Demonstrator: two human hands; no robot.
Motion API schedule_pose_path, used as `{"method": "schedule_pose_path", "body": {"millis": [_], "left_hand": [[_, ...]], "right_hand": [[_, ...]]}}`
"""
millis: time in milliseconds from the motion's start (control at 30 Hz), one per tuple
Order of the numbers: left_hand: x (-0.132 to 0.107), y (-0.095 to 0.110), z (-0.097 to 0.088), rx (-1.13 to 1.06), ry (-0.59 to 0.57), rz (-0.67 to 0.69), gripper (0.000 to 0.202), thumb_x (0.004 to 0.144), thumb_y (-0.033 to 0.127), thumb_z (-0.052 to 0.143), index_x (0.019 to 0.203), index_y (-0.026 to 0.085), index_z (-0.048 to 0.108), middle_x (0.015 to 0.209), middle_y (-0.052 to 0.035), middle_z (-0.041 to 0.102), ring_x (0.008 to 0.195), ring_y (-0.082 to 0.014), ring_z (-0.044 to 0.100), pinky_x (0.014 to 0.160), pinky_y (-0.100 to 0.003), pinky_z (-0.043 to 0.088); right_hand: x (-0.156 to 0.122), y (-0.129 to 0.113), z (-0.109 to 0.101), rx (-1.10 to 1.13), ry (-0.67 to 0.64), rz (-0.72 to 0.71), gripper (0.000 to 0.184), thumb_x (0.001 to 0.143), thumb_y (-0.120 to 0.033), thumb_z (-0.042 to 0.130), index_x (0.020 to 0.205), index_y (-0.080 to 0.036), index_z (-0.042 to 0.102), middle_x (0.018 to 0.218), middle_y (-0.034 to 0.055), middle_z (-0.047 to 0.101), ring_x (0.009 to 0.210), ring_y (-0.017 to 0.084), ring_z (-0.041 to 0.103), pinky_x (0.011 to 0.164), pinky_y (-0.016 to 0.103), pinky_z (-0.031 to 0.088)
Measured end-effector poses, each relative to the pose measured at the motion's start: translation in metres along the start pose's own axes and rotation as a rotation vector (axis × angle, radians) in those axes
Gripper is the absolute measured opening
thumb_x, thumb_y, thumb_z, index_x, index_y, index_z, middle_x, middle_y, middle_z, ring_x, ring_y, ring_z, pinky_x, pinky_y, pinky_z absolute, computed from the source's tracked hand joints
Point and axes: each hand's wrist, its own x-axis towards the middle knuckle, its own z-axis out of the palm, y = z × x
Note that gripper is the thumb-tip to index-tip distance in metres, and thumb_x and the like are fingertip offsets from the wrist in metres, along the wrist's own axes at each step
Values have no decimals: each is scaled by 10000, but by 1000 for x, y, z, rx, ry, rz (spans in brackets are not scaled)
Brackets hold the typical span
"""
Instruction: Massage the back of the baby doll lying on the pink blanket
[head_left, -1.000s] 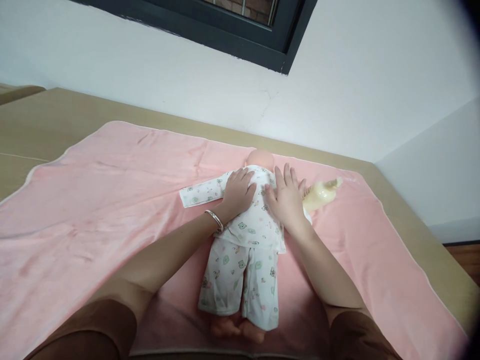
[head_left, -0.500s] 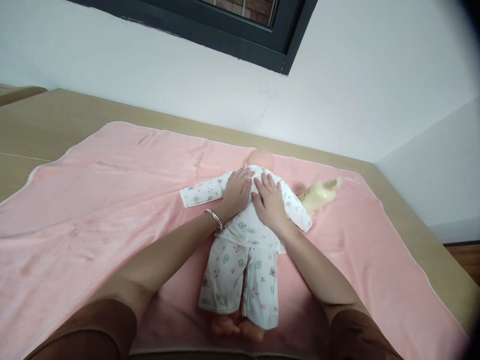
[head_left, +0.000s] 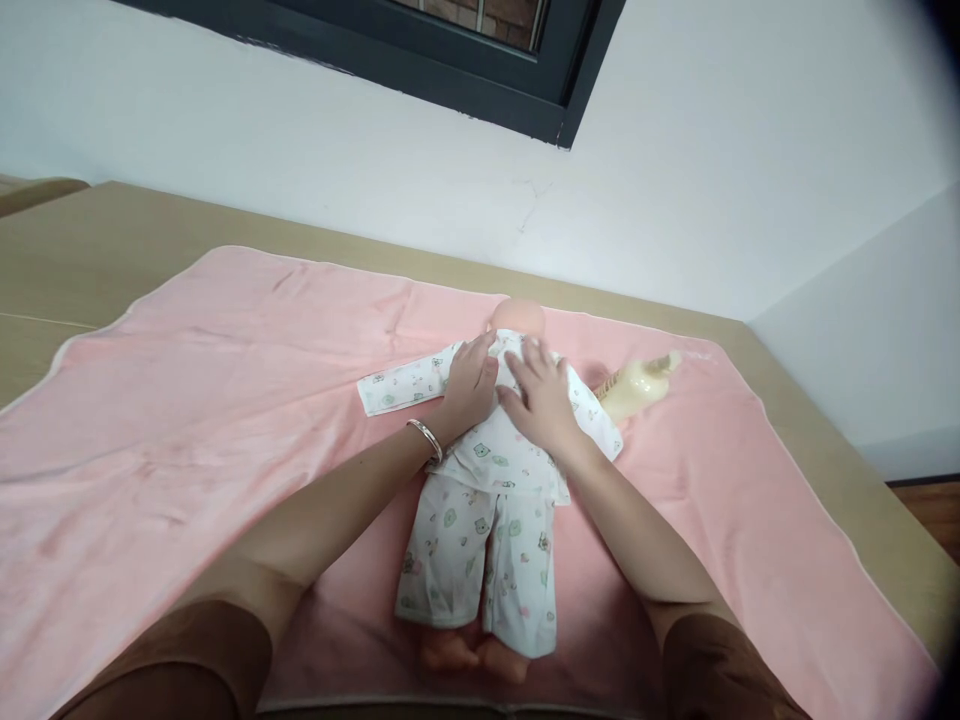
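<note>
A baby doll (head_left: 487,455) in white printed pyjamas lies with its bald head away from me and its feet towards me. My left hand (head_left: 471,385) rests on the upper part of the doll's top, on the left, fingers stretched out; a silver bangle (head_left: 427,440) is on that wrist. Flat on the right side of the top lies my right hand (head_left: 541,398), its fingers a little spread. Both palms touch the cloth and grip nothing. The doll's face is not visible. Just beyond its right sleeve is a pale yellow bottle (head_left: 639,388), lying on its side.
Under the doll a pink blanket (head_left: 187,400) is spread, with some wrinkles, over a wooden table (head_left: 172,215). Behind the table stands a white wall (head_left: 300,170) with a dark-framed window (head_left: 480,80). A wooden edge (head_left: 45,190) shows at the far left.
My right hand's fingers have shifted slightly on the doll's top. Both hands stay on the doll, and the view has moved a little.
</note>
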Motion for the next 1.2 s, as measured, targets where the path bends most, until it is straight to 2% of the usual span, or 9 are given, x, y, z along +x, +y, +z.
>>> {"method": "schedule_pose_path", "body": {"millis": [167, 467, 600, 800, 900, 967, 1067, 1133, 1200], "left_hand": [[1, 1, -1, 35, -25, -7, 702, 1020, 565, 75, 1391, 153, 504, 1407, -167, 581, 1343, -276, 509, 1184, -531, 310], [6, -2, -3, 146, -112, -33, 464, 983, 337, 321, 1320, 158, 583, 1444, -110, 574, 1403, -250, 455, 1222, -486, 288], [9, -3, -5, 143, -124, -41, 452, 949, 294, 354, 1305, 152, 592, 1426, -118, 584, 1380, -247, 473, 1216, -489, 319], [13, 6, -10, 234, -211, -74, 506, 959, 309, 309, 1360, 115, 550, 1494, -154, 510, 1443, -275, 409, 1231, -504, 285], [12, 33, -29, 329, -396, -104, 576, 909, 453, 496, 1397, 149, 536, 1566, -181, 408, 1492, -383, 306, 1207, -635, 230], [7, 63, -48, 234, -637, -93, 708, 796, 608, 651, 1399, 249, 555, 1589, -134, 383, 1513, -424, 228, 1189, -693, 182], [2, 117, -64, -307, -989, -68, 660, 905, 759, 352, 1403, 373, 548, 1543, -23, 473, 1483, -274, 363, 1193, -484, 349], [5, 148, -55, -738, -1026, -162, 878, 855, 865, 147, 1419, 319, 539, 1472, -71, 554, 1407, -288, 480, 1114, -484, 448], [12, 169, -32, -952, -925, -375, 879, 892, 807, 68, 1413, 277, 538, 1413, -118, 603, 1332, -311, 558, 1071, -519, 477]], "right_hand": [[2, 0, 14, 23, -65, 30, 530, 982, -383, 439, 1481, -207, 458, 1643, 113, 271, 1529, 343, 183, 1195, 666, 121], [1, -12, -2, -57, -159, 53, 543, 1010, -380, 415, 1523, -204, 391, 1651, 128, 240, 1525, 372, 181, 1172, 676, 202], [-22, -33, -30, -154, -266, 43, 595, 996, -368, 477, 1535, -139, 372, 1616, 222, 271, 1475, 455, 273, 1133, 686, 273], [-57, -38, -107, -8, -552, -250, 576, 1013, -442, 431, 1557, -272, 342, 1486, 117, 529, 1297, 361, 558, 1052, 566, 456], [-64, -16, -150, 52, -437, -222, 598, 1013, -430, 422, 1578, -285, 287, 1495, 66, 527, 1300, 320, 561, 1052, 496, 475], [-67, 7, -175, 85, -318, -105, 592, 1008, -418, 427, 1573, -298, 296, 1506, 33, 517, 1352, 303, 520, 1075, 465, 465], [-70, 52, -199, 105, -138, 194, 611, 1011, -526, 376, 1565, -275, 322, 1533, 44, 481, 1416, 330, 444, 1083, 496, 461], [-71, 80, -205, 76, -40, 384, 641, 1010, -544, 347, 1560, -216, 335, 1581, 85, 402, 1455, 353, 376, 1105, 541, 430], [-70, 100, -204, 40, -11, 496, 642, 1007, -509, 352, 1554, -172, 343, 1609, 116, 338, 1478, 362, 328, 1135, 571, 387]]}}
